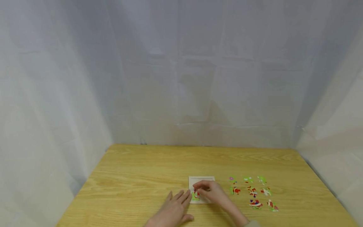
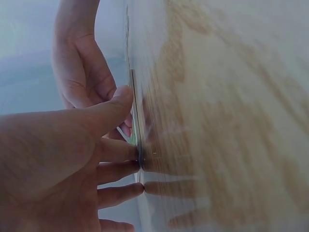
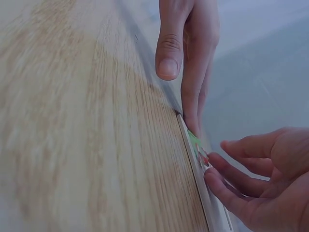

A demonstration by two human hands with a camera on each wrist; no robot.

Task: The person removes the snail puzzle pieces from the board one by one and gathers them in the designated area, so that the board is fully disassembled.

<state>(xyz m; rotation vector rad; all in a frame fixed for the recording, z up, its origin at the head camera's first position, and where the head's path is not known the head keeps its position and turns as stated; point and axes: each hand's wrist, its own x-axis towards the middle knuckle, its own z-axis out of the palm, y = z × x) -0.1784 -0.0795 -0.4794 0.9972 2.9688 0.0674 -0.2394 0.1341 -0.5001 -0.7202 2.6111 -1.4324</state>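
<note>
A small square pale puzzle tray [image 1: 202,178] lies on the table in the head view. In its near left corner sits a green and red jigsaw piece [image 1: 195,196], partly covered by fingers. My right hand [image 1: 213,192] reaches over the tray from the right, thumb and fingers pinching the upper part of that piece. In the right wrist view the jigsaw piece [image 3: 201,153] shows right at the right hand's fingertips [image 3: 212,175]. My left hand [image 1: 173,208] has its fingers extended, with the fingertips resting at the tray's left edge. Nothing is held in it.
To the right of the tray, loose jigsaw pieces lie in rough rows on the wooden table [image 1: 136,176], among them a red one [image 1: 235,190] and a dark blue and red one [image 1: 255,203]. A pale curtain [image 1: 181,78] hangs behind the table and along both sides.
</note>
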